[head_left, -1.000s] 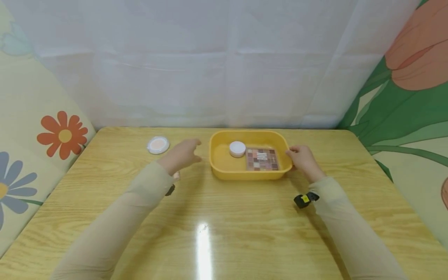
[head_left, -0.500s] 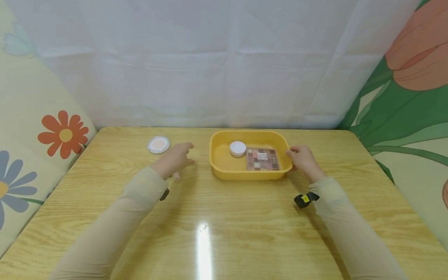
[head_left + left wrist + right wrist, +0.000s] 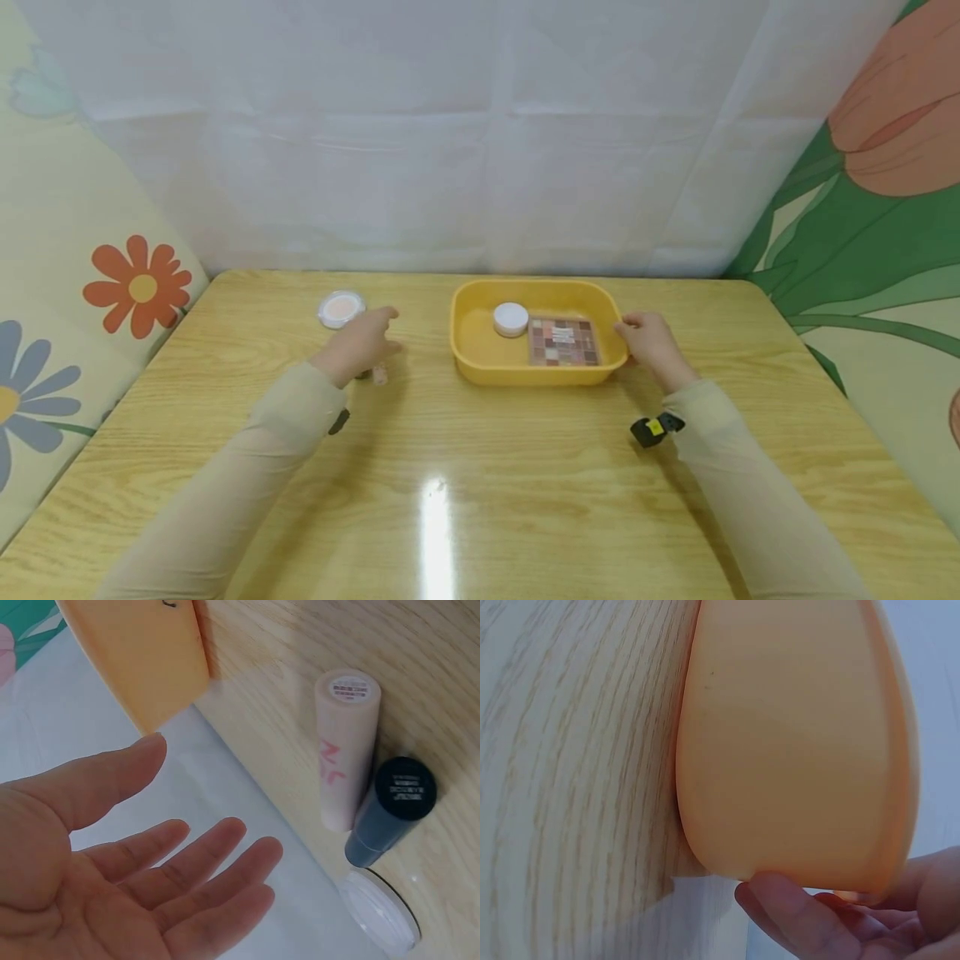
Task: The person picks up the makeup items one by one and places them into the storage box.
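My left hand hovers over the table left of the yellow basin, thumb and fingers spread apart, holding nothing. Beneath it stand a pale pink cosmetic tube and a dark cosmetic tube, mostly covered by the hand in the head view. Just beyond that hand lies a clear round powder compact. At the basin's right end, my right hand pinches the rim between thumb and fingers. Inside the basin sit a white-lidded round jar and an eyeshadow palette.
The wooden table extends toward me in front of the basin. A white cloth hangs behind its far edge. Floral panels stand at both sides.
My left hand has drawn back leftward, away from the basin, to above the tubes. The right hand stays at the basin's rim, and the basin has barely moved in view.
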The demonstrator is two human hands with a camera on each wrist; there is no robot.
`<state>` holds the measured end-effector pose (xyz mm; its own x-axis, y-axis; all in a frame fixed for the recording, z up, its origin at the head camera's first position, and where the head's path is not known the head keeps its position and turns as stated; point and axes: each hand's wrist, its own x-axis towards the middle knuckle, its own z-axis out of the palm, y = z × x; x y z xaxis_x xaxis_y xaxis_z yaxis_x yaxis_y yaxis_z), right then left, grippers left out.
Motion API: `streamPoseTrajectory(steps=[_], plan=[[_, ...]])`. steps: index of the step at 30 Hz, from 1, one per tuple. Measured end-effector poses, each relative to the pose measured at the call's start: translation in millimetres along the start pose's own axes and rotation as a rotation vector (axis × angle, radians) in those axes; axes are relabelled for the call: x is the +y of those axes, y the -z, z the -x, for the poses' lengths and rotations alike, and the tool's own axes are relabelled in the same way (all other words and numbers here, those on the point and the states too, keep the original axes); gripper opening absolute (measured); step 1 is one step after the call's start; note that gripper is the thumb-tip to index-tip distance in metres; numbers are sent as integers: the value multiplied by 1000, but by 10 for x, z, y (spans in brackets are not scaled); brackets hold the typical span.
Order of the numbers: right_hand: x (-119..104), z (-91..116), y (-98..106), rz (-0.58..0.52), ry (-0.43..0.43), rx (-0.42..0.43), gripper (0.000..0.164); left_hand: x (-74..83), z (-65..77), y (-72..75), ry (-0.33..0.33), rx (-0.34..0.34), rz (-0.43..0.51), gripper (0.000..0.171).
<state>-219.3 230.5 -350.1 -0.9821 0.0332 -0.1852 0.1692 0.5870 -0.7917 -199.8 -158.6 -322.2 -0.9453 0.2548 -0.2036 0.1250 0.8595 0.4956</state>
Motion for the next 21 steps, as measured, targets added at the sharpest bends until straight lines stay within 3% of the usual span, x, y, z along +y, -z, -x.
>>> streamPoseTrajectory(steps=[7, 21], plan=[[9, 6, 0, 13, 12, 6, 41, -85, -18, -18, 33, 46, -15, 57], [20, 3, -2, 7, 24, 7, 40, -140, 1, 8, 24, 89, -92, 56]])
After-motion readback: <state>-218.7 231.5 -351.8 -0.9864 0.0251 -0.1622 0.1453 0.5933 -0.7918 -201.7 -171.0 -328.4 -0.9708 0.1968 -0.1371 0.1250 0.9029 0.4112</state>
